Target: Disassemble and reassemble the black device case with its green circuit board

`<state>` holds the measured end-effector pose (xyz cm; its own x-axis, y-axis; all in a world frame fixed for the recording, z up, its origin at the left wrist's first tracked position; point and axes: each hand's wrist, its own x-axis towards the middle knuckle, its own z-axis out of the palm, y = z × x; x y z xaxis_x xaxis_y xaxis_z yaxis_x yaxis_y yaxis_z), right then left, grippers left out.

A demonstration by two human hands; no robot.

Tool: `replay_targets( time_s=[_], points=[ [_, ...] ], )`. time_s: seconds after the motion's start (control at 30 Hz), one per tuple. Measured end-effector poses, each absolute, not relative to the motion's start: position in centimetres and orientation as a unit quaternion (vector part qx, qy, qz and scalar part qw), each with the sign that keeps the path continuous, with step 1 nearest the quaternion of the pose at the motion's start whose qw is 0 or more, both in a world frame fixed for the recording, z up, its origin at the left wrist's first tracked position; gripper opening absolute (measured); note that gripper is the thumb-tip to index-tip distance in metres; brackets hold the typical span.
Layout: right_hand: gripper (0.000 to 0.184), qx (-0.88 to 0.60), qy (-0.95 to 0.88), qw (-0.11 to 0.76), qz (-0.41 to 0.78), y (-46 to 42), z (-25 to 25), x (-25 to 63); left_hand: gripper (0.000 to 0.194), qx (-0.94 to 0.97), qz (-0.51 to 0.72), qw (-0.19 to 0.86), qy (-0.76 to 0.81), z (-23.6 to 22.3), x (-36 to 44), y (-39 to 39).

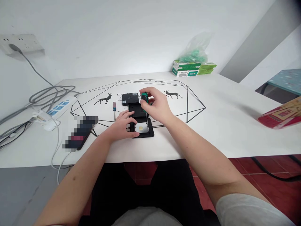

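My right hand (157, 103) is closed around the green handle of a screwdriver (144, 99). Its thin shaft points down at the right edge of an opened black device (150, 130), which has a silver plate (142, 128) inside. From the left side, my left hand (123, 125) holds the device, thumb at its lower edge and fingers spread over its upper left. Part of the device is hidden under these fingers. Just behind lies a flat black box (130, 98) with small labels. A second, smaller screwdriver (114, 107) with a translucent handle lies to the left.
A phone (82, 133), blurred out, lies left of my arm with a cable. Further left are a power strip (60, 106) and coiled grey cords (44, 94). Green and white boxes (187, 69) stand by the wall under a plastic bag (196, 50). A red package (282, 114) is at right.
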<state>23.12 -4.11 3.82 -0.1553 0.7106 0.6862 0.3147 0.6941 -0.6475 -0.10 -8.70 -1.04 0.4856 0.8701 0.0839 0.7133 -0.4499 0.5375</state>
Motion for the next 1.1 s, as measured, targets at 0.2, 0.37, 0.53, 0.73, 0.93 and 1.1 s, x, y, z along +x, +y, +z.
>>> replay_targets(
  time_s=[0.2,0.37,0.53,0.73,0.93,1.1],
  points=[
    [0.032,-0.344,-0.749,0.534,0.188,-4.49,4.01,23.10,0.046,0.822,0.185,0.239,0.483,-0.61,0.25,-8.77],
    [0.031,-0.330,-0.755,0.532,0.195,-4.79,4.11,23.07,0.042,0.824,0.198,0.227,0.480,-0.70,0.23,-8.69],
    [0.029,-0.316,-0.743,0.555,0.201,-4.73,4.11,23.08,0.037,0.827,0.205,0.217,0.477,-0.76,0.02,-8.68],
    [0.029,-0.307,-0.748,0.552,0.205,-4.84,4.05,22.98,0.037,0.829,0.208,0.212,0.474,-0.98,-0.14,-8.65],
    [0.029,-0.311,-0.745,0.553,0.204,-4.92,4.16,22.97,0.037,0.828,0.205,0.221,0.473,-0.91,-0.04,-8.67],
    [0.029,-0.311,-0.746,0.550,0.209,-4.85,4.08,22.99,0.035,0.828,0.207,0.224,0.471,-0.76,0.07,-8.78]
  ],
)
